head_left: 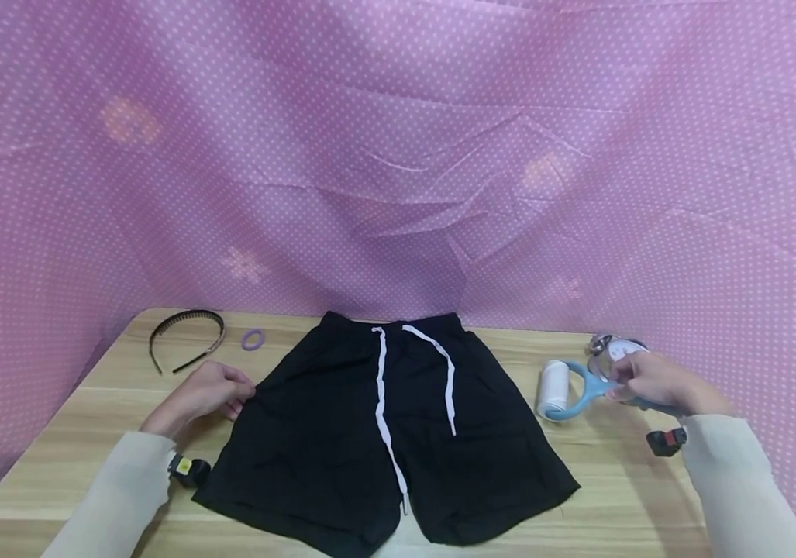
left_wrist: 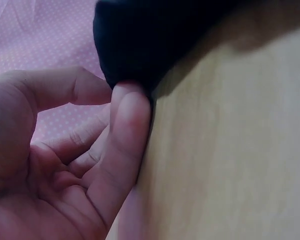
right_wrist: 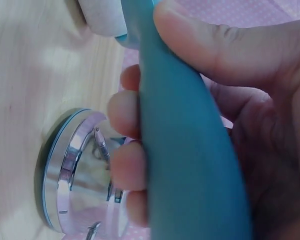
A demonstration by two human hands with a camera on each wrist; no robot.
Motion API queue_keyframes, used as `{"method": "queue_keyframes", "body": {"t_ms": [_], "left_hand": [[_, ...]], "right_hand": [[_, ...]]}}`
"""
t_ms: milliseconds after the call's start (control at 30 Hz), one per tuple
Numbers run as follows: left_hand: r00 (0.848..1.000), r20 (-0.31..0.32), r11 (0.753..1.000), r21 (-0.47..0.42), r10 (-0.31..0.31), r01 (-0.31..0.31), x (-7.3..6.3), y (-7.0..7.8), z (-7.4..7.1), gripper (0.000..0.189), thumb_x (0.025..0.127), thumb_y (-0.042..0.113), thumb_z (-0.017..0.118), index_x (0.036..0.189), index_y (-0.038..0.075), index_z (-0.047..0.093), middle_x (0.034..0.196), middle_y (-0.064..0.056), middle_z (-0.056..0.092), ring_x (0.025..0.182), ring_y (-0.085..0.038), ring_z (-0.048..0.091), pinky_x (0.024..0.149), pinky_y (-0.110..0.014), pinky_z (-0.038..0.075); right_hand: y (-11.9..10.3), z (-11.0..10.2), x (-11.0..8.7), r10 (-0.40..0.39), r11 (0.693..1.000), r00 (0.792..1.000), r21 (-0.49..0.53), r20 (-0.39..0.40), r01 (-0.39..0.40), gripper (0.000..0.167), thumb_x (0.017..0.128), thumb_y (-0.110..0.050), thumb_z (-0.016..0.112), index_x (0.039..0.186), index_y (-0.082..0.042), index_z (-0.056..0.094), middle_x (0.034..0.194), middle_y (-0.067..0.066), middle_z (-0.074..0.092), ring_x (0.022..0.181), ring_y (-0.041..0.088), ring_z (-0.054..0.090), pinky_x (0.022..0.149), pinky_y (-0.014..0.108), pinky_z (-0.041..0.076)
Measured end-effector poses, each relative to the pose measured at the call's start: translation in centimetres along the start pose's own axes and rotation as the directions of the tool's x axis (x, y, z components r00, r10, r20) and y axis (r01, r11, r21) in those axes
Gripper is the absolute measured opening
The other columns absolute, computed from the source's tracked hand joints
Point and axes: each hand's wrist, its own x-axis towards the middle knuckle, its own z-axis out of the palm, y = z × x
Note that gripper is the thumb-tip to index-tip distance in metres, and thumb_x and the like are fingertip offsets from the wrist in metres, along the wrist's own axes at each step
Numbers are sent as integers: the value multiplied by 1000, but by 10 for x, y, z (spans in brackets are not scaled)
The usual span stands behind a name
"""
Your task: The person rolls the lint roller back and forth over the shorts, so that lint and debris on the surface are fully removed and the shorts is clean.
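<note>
Your right grip (head_left: 663,384) clasps the lint roller (right_wrist: 187,135) beside the clock (head_left: 624,349); your left grip (head_left: 205,394) pinches black shorts (head_left: 328,434) spread on the desk (head_left: 77,457). A low swing could knock the clock, a tug wrinkle the shorts.

Soft, diffuse light, faint shadows
Shadow falls beside the right sleeve (head_left: 739,473); the chrome alarm clock (right_wrist: 82,185) glints; the black shorts (left_wrist: 135,45) blur in the left wrist view.

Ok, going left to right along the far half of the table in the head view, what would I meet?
Black toothed headband, purple ring, black drawstring shorts, lint roller's white roll, silver alarm clock.
</note>
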Motion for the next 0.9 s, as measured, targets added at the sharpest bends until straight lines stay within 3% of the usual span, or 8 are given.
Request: {"method": "queue_keyframes", "body": {"t_ms": [167,267,400,533,700,900], "left_hand": [[999,36,1000,5,3,-3,-7,-1,-3,32,98,16,59,113,-10,67,79,-6,66,66,-14,66,61,-31,62],[997,82,1000,-4,-15,16,-14,-4,-7,36,98,23,62,115,-9,68,79,-6,67,67,-15,68,63,-32,62],[985,169,999,-31,-13,19,-22,-9,-12,38,98,28,63,110,-8,69,79,-5,71,69,-16,72,64,-34,63],[973,233,998,-64,-5,20,-29,-14,-16,37,98,30,63,105,-6,70,79,-5,73,70,-16,73,65,-34,64],[960,279,995,-87,-13,39,-36,-17,-18,38,96,34,66,102,-4,69,80,-6,74,70,-17,73,65,-36,64],[931,365,996,-92,13,22,-40,-22,-21,35,96,30,65,99,-4,71,77,-7,73,67,-16,72,63,-36,64]], "right_hand": [[-9,3,-5,-25,999,992,-36,-124,20,19,85,-32,77,81,-16,66,70,-3,52,65,14,43,59,28,34],[-22,2,-7,-66,997,970,-42,-233,58,19,88,-33,75,86,-15,69,69,-3,55,60,13,43,56,26,35],[-55,-1,-5,-119,993,932,-34,-342,114,24,92,-38,71,95,-15,73,68,-3,58,60,12,46,56,26,37],[-103,3,4,-192,977,900,8,-393,212,24,92,-36,72,102,-14,72,73,-3,65,62,11,52,57,25,43],[-174,21,22,-361,907,842,56,-400,416,20,88,-23,77,105,-15,70,82,-4,72,65,6,56,60,22,46],[-263,63,33,-515,805,805,156,-295,572,23,86,-19,76,108,-18,68,84,-7,70,62,3,52,58,21,44]]}}
